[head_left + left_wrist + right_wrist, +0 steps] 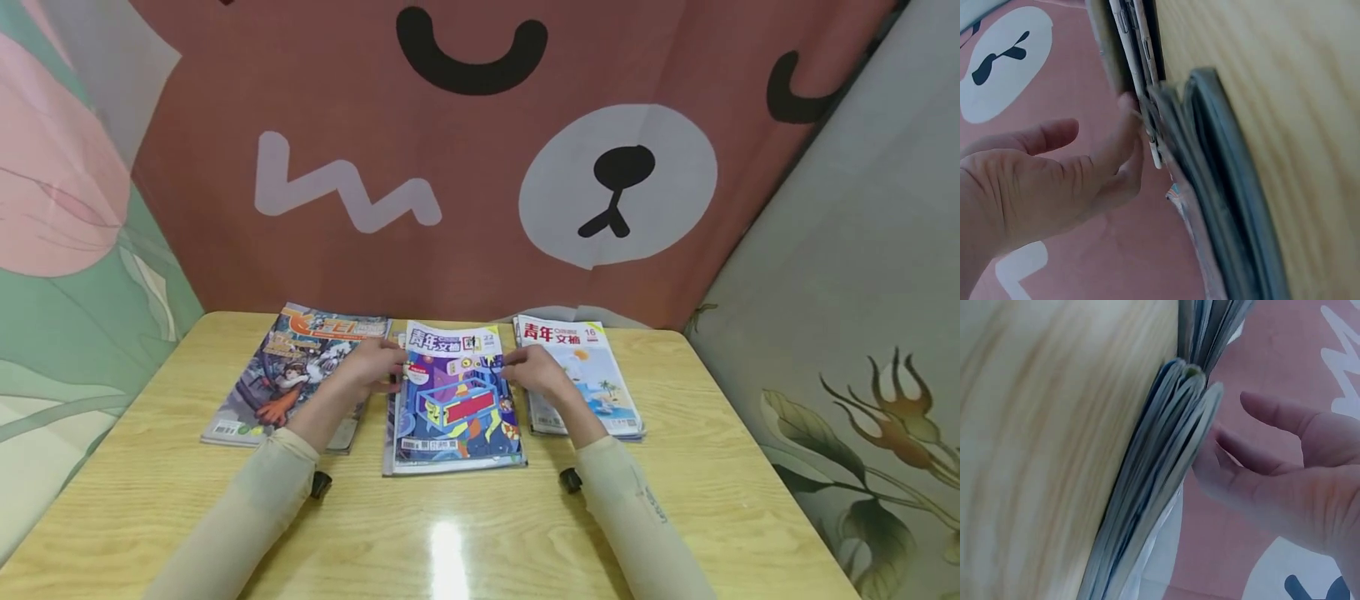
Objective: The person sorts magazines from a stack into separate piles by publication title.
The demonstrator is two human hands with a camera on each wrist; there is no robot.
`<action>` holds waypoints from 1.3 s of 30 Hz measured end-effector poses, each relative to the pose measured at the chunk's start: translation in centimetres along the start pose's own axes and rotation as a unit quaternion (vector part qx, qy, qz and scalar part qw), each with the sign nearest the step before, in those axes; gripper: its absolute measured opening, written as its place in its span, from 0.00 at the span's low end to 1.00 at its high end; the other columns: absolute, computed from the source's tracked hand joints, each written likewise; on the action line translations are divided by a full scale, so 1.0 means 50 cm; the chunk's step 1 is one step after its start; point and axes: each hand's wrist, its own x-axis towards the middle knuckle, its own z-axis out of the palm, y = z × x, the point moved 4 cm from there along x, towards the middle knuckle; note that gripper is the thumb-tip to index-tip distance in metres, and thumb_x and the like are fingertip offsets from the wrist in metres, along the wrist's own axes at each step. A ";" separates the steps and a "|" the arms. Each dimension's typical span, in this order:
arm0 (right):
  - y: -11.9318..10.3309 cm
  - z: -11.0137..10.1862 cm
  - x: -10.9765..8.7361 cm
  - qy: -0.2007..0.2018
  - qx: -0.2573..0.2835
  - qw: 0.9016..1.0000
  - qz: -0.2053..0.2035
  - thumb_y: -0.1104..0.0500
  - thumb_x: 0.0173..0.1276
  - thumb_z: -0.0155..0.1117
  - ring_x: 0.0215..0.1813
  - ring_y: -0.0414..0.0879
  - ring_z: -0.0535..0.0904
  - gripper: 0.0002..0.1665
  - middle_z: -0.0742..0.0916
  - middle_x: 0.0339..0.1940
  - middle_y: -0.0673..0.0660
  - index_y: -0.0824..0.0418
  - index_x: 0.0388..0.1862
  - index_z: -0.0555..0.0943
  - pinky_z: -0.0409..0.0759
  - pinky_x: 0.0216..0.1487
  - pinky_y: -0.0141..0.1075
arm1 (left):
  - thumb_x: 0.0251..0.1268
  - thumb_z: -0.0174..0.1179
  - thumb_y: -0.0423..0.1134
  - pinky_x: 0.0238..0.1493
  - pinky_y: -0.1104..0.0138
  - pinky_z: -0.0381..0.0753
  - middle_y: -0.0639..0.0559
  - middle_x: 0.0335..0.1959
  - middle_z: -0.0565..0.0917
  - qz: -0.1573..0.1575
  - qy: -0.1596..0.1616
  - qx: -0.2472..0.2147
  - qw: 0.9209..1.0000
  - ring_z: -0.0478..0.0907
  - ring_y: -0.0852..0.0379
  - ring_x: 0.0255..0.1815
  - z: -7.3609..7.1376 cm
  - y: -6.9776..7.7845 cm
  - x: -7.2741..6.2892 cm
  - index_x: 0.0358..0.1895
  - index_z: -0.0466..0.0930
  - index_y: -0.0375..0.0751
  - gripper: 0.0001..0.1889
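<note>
A pile of magazines stands in the middle of the table, a purple magazine [453,408] on top with another cover jutting out at its left side. My left hand [372,367] is at the upper left edge of this pile, and my right hand [531,369] faces it at the upper right edge. In the left wrist view the left hand [1054,181] has its thumb held apart, its fingertips partly hidden by magazine edges. The right hand [1285,469] also keeps its thumb apart, fingertips beside magazine edges [1160,462]. Whether the fingertips press the pile is unclear.
To the left lies a magazine [300,367] with a dark illustrated cover. On the right is another pile, topped by a light blue magazine [600,383]. The wooden table [390,533] ends at a red-brown cloth [360,267] behind, with a grey printed cloth [855,275] at right.
</note>
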 end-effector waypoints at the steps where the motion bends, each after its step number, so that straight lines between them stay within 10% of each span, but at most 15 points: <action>1: 0.001 0.002 0.000 -0.004 0.017 1.000 0.005 0.66 0.73 0.63 0.47 0.57 0.82 0.26 0.82 0.55 0.66 0.75 0.66 0.74 0.82 0.54 0.49 | 0.74 0.53 0.30 0.50 0.55 0.85 0.33 0.64 0.67 -0.002 -0.002 -0.008 1.000 0.69 0.40 0.60 0.000 -0.001 0.001 0.71 0.61 0.24 0.27; 11: 0.018 -0.002 0.001 0.016 0.048 0.998 0.033 0.68 0.72 0.64 0.46 0.55 0.83 0.27 0.79 0.59 0.70 0.78 0.66 0.72 0.85 0.49 0.45 | 0.67 0.58 0.24 0.43 0.60 0.86 0.40 0.43 0.77 -0.017 -0.039 -0.044 0.998 0.78 0.52 0.35 0.010 -0.003 0.007 0.71 0.66 0.36 0.29; 17: 0.020 -0.009 -0.003 0.027 -0.030 0.999 0.022 0.69 0.69 0.66 0.42 0.52 0.83 0.20 0.83 0.51 0.67 0.76 0.57 0.79 0.85 0.46 0.43 | 0.67 0.57 0.23 0.42 0.58 0.86 0.38 0.44 0.78 -0.004 -0.052 -0.030 0.998 0.79 0.50 0.35 0.019 -0.001 0.008 0.69 0.66 0.36 0.27; 39: 0.003 -0.036 -0.021 0.027 0.141 0.990 0.011 0.71 0.68 0.66 0.40 0.51 0.85 0.21 0.85 0.48 0.67 0.74 0.60 0.80 0.84 0.51 0.51 | 0.69 0.56 0.23 0.41 0.59 0.85 0.40 0.43 0.75 -0.002 -0.064 -0.061 0.996 0.78 0.52 0.36 0.004 0.004 -0.002 0.71 0.61 0.33 0.28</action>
